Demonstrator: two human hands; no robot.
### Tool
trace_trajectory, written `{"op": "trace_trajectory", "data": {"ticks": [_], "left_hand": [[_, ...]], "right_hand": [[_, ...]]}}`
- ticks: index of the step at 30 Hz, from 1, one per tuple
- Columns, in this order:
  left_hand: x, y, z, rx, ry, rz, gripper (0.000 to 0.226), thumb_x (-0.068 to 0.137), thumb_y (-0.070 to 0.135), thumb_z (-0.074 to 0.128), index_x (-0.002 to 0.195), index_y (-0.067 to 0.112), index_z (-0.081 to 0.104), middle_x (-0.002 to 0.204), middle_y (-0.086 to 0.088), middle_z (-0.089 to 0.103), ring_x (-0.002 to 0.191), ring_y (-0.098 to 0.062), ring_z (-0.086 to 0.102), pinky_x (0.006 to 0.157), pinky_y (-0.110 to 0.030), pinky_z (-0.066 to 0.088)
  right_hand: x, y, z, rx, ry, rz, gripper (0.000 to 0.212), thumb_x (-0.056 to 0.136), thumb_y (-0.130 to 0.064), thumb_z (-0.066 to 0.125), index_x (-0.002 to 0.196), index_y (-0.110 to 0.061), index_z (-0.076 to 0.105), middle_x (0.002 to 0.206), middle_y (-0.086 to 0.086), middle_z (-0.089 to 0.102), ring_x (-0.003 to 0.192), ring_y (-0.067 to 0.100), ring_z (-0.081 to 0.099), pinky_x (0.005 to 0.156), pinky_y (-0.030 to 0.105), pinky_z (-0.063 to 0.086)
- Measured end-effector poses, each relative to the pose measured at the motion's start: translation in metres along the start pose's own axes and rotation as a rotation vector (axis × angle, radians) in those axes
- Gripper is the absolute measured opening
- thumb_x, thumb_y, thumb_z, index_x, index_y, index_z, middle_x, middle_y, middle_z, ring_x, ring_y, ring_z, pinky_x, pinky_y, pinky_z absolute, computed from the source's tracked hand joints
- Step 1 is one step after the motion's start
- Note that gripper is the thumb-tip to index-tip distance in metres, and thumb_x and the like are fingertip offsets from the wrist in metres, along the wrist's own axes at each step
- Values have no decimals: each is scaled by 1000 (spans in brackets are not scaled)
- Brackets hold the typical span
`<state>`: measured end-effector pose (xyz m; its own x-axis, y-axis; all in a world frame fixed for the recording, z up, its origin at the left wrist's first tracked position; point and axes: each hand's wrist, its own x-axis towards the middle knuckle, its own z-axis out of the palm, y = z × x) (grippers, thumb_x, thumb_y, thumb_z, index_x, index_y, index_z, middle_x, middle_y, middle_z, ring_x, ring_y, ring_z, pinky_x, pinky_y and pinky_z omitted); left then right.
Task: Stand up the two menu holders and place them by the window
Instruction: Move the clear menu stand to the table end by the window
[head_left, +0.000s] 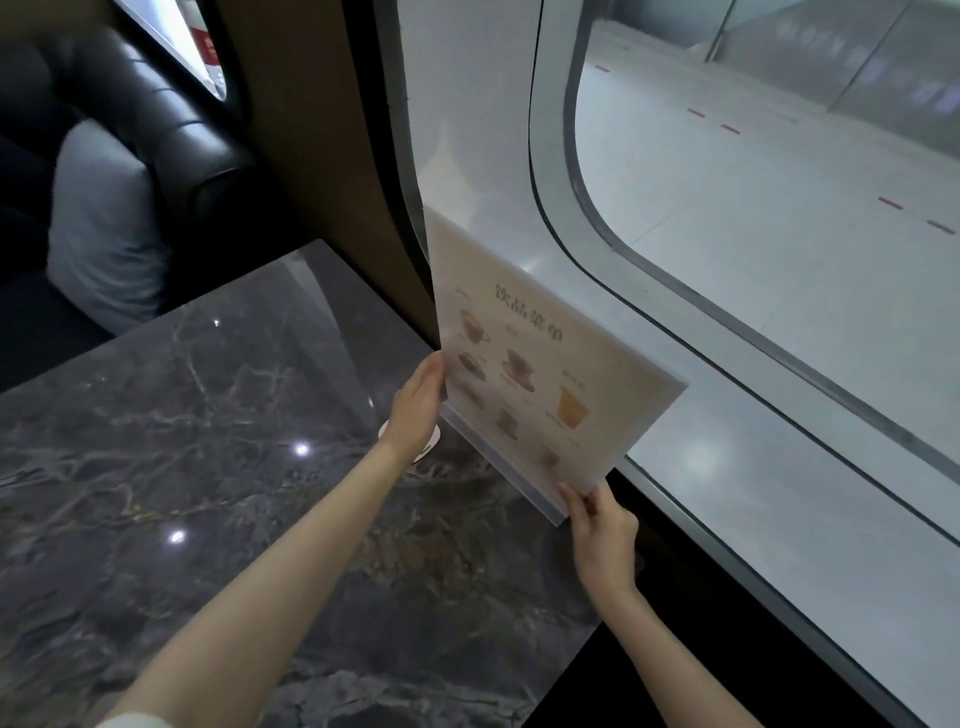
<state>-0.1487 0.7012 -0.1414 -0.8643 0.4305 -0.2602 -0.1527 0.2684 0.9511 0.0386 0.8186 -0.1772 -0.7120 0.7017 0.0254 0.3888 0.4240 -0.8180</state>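
Observation:
A clear acrylic menu holder (540, 374) with a cream drinks menu stands upright at the table's far right edge, against the window sill. My left hand (418, 402) presses flat against its left edge, fingers together. My right hand (597, 525) pinches the near corner of its base. I see only this one holder; whether a second stands behind it I cannot tell.
The dark marble table (208, 467) spreads to the left. A small white round object (423, 444) lies half hidden under my left hand. The large window (779, 208) runs along the right. A black leather seat (171, 130) and grey cushion (104, 223) are beyond the table.

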Motion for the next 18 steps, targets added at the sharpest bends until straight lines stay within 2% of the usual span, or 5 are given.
{"op": "trace_trajectory", "data": {"ticks": [2, 4, 9, 14, 18], "left_hand": [[2, 0, -1, 32, -6, -5, 35, 95, 48, 29, 115, 40, 57, 133, 9, 54, 131, -15, 44, 115, -43, 27], [4, -1, -1, 112, -16, -15, 47, 96, 47, 26, 133, 27, 49, 142, 6, 48, 135, -17, 38, 116, -42, 24], [3, -2, 0, 184, -27, -21, 50, 98, 41, 28, 144, 20, 33, 149, 0, 40, 138, -19, 33, 107, -26, 23], [-1, -3, -2, 242, -78, -61, 52, 98, 43, 27, 146, 24, 27, 152, 3, 34, 141, -19, 28, 105, -26, 22], [-17, -17, -5, 345, -87, -151, 53, 96, 43, 31, 144, 19, 31, 149, -6, 38, 135, -28, 36, 102, -33, 30]], "right_hand": [[0, 2, 3, -6, 11, -10, 14, 83, -2, 61, 95, 5, 60, 78, 1, 61, 77, 1, 55, 56, 2, 38], [0, 2, 5, -8, 13, -6, 17, 83, -3, 61, 98, 5, 60, 78, 0, 62, 69, 3, 58, 60, 11, 39], [1, 8, 3, -91, -69, 22, 23, 88, -15, 56, 104, 2, 55, 88, 17, 70, 78, 26, 66, 63, 28, 45], [-2, 12, -2, -249, -160, 102, 31, 91, -25, 49, 114, -5, 47, 103, 22, 66, 90, 38, 63, 67, 38, 50], [-14, 16, -8, -282, -153, 157, 22, 90, -24, 51, 104, -7, 50, 99, 19, 65, 87, 34, 62, 64, 33, 45]]}}
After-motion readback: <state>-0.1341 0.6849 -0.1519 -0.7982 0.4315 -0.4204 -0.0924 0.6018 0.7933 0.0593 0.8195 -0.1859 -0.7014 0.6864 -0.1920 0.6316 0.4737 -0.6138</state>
